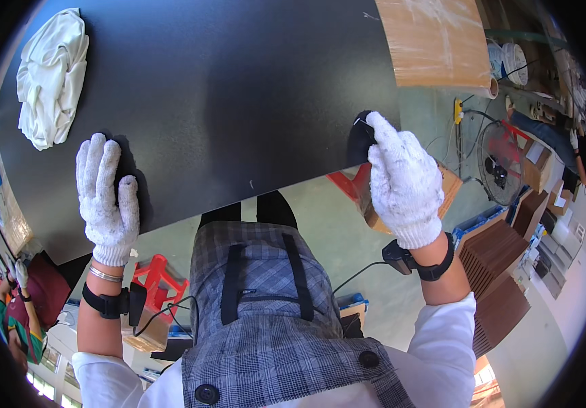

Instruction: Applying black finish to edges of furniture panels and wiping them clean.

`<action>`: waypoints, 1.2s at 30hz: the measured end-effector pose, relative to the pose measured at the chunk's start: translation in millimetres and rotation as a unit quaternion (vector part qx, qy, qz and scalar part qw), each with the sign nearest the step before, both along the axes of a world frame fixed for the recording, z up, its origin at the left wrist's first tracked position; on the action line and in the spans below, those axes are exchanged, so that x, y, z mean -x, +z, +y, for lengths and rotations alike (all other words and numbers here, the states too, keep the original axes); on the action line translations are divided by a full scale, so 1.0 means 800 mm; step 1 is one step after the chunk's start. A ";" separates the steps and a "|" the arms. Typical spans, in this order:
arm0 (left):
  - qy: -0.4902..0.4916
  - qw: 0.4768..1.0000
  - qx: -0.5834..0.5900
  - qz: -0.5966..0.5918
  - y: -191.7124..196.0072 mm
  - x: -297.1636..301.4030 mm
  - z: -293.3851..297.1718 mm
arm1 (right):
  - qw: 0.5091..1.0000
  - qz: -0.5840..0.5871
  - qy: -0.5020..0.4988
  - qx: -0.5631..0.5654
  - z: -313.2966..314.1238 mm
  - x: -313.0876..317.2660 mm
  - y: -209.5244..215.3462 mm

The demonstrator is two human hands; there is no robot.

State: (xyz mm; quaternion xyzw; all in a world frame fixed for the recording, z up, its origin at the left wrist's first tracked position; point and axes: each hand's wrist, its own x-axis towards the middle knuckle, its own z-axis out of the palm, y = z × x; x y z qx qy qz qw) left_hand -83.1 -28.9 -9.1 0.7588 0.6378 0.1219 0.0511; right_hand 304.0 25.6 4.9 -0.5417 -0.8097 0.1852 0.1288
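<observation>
A large, smooth black panel [259, 102] spreads out in front of me. My left hand [108, 194], in a white knit glove, lies near its front left edge with the fingers stretched out and holds nothing. At the right end of the panel, my gloved right hand [405, 178] has its fingers bent together over the edge. A thin pale line shows by its index fingertip; whether that is a small object or a mark cannot be made out. A crumpled white cloth [54, 78] rests on the panel at the far left.
A brown cardboard sheet with plastic film [439, 41] lies beyond the right end. To the right stand a floor fan [500, 163] and stacked brown boards [493, 255]. A red stool [160, 282] is below the panel. Other people [24, 313] are at both sides.
</observation>
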 end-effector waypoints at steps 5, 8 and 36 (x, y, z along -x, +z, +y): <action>0.000 1.000 -0.001 -0.001 -0.001 -0.001 0.000 | 0.999 -0.042 -0.004 -0.010 -0.002 0.005 0.003; 0.001 1.000 0.002 0.004 -0.001 0.000 0.000 | 0.996 -0.088 0.013 -0.022 0.001 0.009 0.011; 0.002 1.000 0.002 0.004 -0.001 -0.001 0.000 | 0.997 -0.068 0.029 -0.019 0.008 0.002 0.009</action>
